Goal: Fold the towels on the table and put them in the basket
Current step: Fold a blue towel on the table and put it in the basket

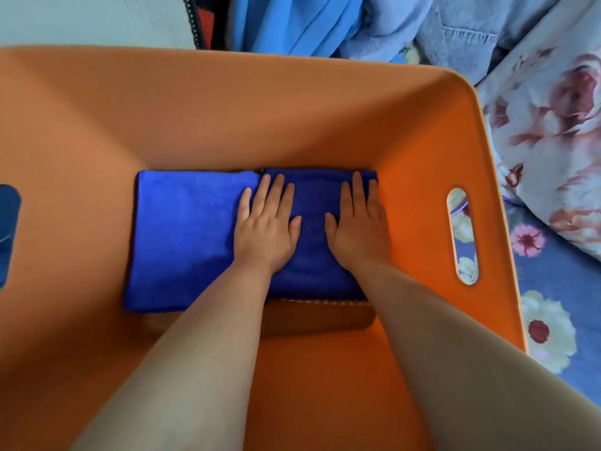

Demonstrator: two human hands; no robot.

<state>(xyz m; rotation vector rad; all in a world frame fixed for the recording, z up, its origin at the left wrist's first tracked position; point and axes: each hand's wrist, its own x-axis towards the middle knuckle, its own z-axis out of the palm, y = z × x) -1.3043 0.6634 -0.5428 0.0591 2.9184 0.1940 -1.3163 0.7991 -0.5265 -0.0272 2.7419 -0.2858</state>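
- We judged the step in hand to be settling a folded blue towel [313, 255] flat on the floor of the orange basket [422, 131], just beside another folded blue towel [185, 239]; even downward pressure should keep its folds from springing.
- Our left hand [265, 232] and right hand [359, 232] lay palm-down on it, fingers [274, 193] straight and slightly spread, gripping nothing.

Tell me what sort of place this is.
Probably a bedroom: floral bedding lies beside the orange basket, and blue clothes are heaped behind it. Both hands press folded blue towels inside.
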